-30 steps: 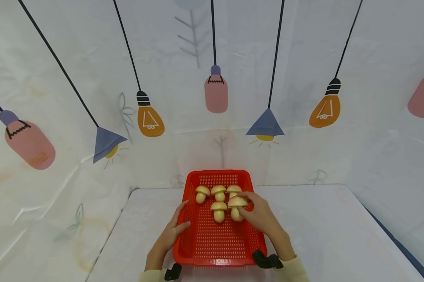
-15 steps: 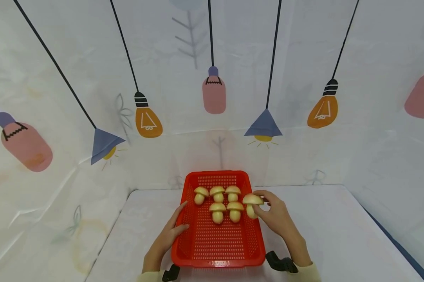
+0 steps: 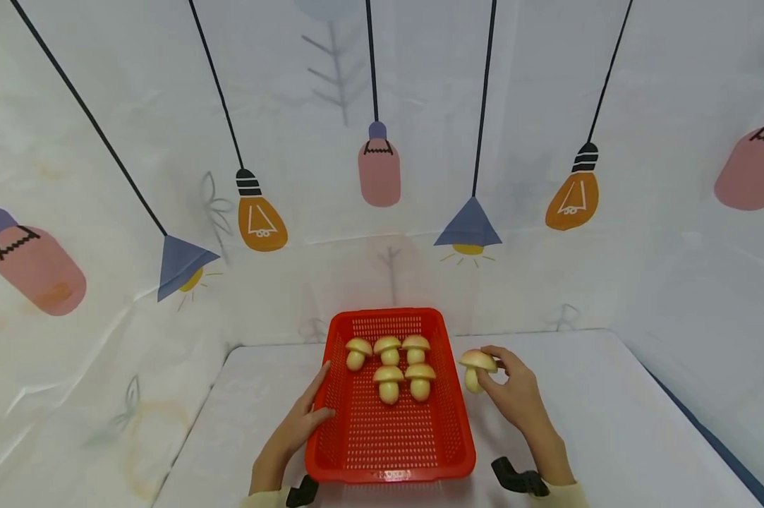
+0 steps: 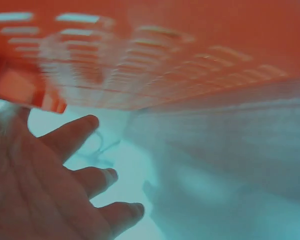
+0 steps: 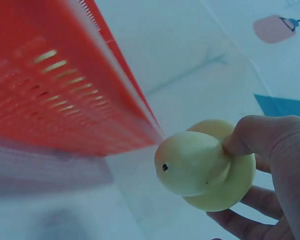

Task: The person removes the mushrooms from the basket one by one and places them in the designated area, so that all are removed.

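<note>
And there, likely light, stiff and smooth, the toy mushroom [image 3: 475, 365] is pinched by the right hand [image 3: 518, 394] where stem [image 5: 190, 162] meets cap [image 5: 217, 199], the surest hold.

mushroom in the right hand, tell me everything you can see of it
The mushroom has a rounded, pale yellow cap tinged with orange on top and a plump, paler stem. It looks smooth, perhaps plastic. The right wrist view shows a dark spot and an orange tint toward the stem's end. It is cap up, just right of the red basket, pinched by the right hand.
</note>
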A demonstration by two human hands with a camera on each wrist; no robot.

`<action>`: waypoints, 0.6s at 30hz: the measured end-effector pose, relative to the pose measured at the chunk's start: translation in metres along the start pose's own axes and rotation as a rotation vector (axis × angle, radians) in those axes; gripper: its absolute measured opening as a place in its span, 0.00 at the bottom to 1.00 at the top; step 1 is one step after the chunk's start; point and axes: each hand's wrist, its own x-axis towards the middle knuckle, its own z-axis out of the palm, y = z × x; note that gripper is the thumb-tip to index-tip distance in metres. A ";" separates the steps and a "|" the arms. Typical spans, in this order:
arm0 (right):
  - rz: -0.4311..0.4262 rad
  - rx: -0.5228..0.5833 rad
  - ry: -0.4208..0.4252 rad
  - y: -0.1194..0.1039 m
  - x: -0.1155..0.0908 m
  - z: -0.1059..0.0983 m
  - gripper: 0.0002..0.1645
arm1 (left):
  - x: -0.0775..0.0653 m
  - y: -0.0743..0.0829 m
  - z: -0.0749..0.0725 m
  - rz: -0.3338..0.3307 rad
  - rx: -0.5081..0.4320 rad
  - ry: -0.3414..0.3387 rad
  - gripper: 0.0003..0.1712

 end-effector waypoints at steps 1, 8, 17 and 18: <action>0.010 -0.004 0.004 0.003 -0.002 0.000 0.21 | -0.001 0.000 -0.001 -0.002 0.001 -0.002 0.54; 0.088 -0.051 -0.021 0.033 -0.016 -0.003 0.21 | -0.003 0.000 -0.005 -0.012 0.021 -0.008 0.53; 0.182 -0.046 -0.176 0.066 -0.025 0.003 0.22 | -0.001 0.002 -0.007 0.009 0.095 -0.020 0.52; 0.185 -0.043 -0.185 0.068 -0.026 0.004 0.22 | -0.001 0.002 -0.006 0.011 0.097 -0.016 0.52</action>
